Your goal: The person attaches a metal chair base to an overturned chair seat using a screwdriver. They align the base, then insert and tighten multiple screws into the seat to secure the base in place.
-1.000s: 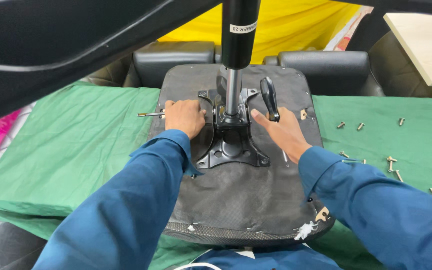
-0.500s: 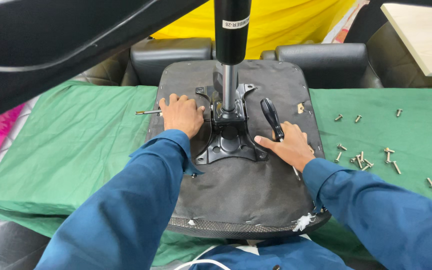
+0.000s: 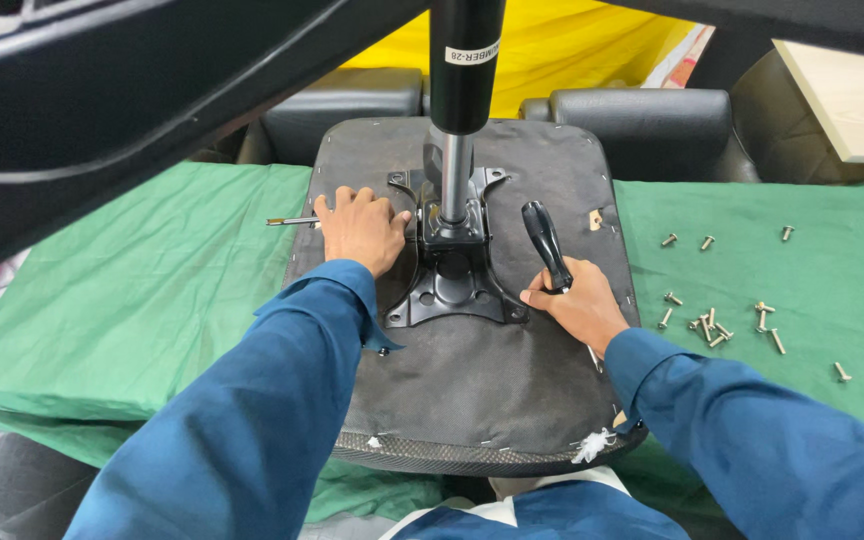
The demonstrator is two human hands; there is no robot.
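Observation:
An upturned black chair seat (image 3: 472,400) lies on the green cloth. A black metal mechanism plate (image 3: 452,290) sits at its middle, and a gas cylinder (image 3: 464,90) rises from the plate. My left hand (image 3: 360,230) rests palm-down on the plate's left wing, over a thin metal rod (image 3: 290,221) that sticks out to the left. My right hand (image 3: 580,305) grips the lower end of a black lever handle (image 3: 544,240) just right of the plate.
Several loose silver bolts (image 3: 712,325) lie on the green cloth (image 3: 132,300) to the right of the seat. Black armrest pads (image 3: 642,110) lie behind the seat. A pale wooden board (image 3: 852,90) is at the far right, and a dark chair base arm crosses overhead.
My right hand has drawn back toward me, and the black lever handle has come with it. My left hand has stayed on the plate.

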